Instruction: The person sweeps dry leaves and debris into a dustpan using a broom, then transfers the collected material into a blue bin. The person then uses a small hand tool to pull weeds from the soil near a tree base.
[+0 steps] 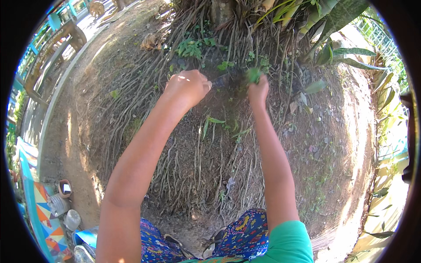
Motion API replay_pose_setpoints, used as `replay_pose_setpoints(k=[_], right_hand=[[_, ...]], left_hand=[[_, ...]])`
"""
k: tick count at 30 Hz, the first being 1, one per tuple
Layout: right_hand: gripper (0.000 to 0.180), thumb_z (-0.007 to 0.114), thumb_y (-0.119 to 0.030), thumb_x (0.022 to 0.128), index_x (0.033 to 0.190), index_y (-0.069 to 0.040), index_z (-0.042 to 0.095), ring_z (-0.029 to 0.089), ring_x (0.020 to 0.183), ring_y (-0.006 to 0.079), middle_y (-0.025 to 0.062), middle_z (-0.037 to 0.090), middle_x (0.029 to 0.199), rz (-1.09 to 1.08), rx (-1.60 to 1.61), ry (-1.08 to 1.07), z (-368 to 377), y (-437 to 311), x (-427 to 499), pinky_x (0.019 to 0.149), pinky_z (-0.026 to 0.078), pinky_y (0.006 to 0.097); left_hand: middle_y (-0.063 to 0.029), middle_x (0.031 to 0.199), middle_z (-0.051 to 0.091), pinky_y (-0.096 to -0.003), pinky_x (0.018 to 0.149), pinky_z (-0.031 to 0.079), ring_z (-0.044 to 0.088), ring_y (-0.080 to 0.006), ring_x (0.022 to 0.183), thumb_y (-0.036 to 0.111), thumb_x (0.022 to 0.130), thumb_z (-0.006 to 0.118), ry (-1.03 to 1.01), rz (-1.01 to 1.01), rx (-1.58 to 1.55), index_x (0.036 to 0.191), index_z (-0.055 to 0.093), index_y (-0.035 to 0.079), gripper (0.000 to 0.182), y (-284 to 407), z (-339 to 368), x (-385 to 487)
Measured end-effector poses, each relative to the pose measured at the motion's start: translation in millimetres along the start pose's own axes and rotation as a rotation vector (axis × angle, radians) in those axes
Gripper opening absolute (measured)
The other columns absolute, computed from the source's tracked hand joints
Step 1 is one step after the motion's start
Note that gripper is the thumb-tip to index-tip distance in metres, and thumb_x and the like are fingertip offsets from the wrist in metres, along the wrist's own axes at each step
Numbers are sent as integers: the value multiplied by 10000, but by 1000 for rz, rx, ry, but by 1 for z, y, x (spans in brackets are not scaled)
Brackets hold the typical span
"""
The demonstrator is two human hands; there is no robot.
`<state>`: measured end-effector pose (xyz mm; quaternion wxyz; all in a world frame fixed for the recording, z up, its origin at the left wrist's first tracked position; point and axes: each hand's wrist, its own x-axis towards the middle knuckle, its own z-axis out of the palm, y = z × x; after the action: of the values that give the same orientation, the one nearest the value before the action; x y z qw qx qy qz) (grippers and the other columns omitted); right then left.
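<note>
My left hand [189, 86] is curled into a fist over the dark soil, back of the hand up. Nothing shows sticking out of it, and the inside of the fist is hidden. A small tuft of green weeds [253, 75], blurred, is pinched in my right hand [259, 88]. Both arms reach forward over a mound of bare soil with exposed tree roots [131, 95]. Just beyond my left fist grows a leafy green plant [189, 48]. Between the hands and the trunk stand small round-leaved weeds [225, 65]. Nearer me, a narrow-leaved sprig [210, 122] lies on the soil.
The tree trunk [222, 13] rises at the top, with broad snake-plant leaves [345, 19] at its right. Plastic containers [72, 220] stand at lower left beside a painted low wall [49, 220]. A bench [52, 49] is at upper left, and a fence [378, 36] at upper right.
</note>
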<state>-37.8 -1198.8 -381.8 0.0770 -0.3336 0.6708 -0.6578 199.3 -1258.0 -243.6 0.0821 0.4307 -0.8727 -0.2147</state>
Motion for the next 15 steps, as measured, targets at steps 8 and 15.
replay_pose_setpoints(k=[8, 15], right_hand=[[276, 725, -66, 788, 1049, 4, 664, 569, 995, 396, 169, 602, 992, -422, -634, 316, 22, 37, 51, 891, 479, 456], [99, 675, 20, 813, 904, 10, 638, 642, 957, 373, 160, 666, 1023, -135, -329, -312, 17, 2, -35, 814, 528, 411]], left_hand=[[-152, 1167, 694, -374, 972, 506, 673, -319, 1068, 367, 931, 643, -129, -2, 58, 1197, 698, 98, 382, 26, -10, 2], [-162, 936, 718, -456, 848, 537, 681, -368, 904, 317, 911, 556, 26, 46, 60, 919, 731, 100, 279, -7, 4, 3]])
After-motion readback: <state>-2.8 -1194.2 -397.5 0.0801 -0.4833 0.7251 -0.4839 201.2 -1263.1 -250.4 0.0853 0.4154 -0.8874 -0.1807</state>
